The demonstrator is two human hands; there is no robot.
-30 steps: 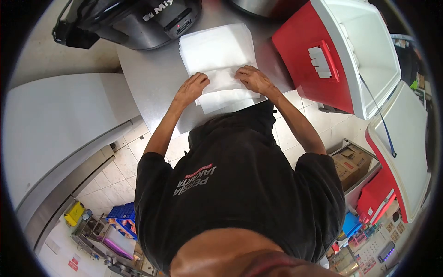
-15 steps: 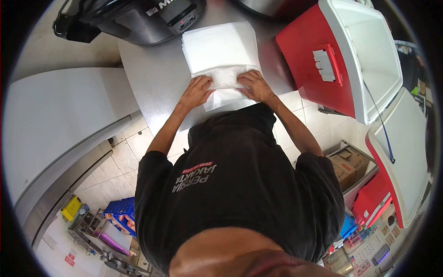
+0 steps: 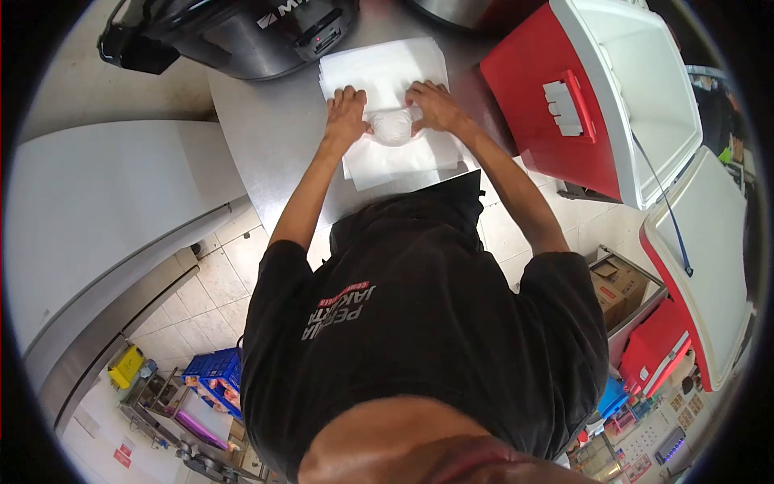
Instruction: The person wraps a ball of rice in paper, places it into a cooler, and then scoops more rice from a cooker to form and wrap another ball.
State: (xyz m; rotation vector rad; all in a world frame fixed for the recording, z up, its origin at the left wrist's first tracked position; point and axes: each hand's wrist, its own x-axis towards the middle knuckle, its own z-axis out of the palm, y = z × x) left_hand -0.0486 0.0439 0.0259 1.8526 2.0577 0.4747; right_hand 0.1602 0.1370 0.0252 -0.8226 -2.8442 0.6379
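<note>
A stack of white paper sheets (image 3: 403,60) lies on a steel table. On it sits a rounded bundle wrapped in white paper (image 3: 393,127); what is inside is hidden. At the bundle's left side, my left hand (image 3: 347,117) has its fingers curled onto the paper, the thumb against the bundle. My right hand (image 3: 434,106) mirrors it on the right, fingers bent over the paper and thumb by the wrap. Between them both hands grip the wrapping paper. Loose lower sheets (image 3: 395,164) spread toward my body near the table edge.
A black rice-cooker-like appliance (image 3: 250,36) stands at the back left of the steel table (image 3: 266,145). An open red and white cooler box (image 3: 536,105) is at the right, its lid (image 3: 709,266) hanging down. Cardboard boxes (image 3: 617,286) sit lower right. A pale metal surface (image 3: 121,194) lies left.
Both hands have moved forward, away from my body, with the paper. The flatter folded paper now shows as a rounder bundle between them.
</note>
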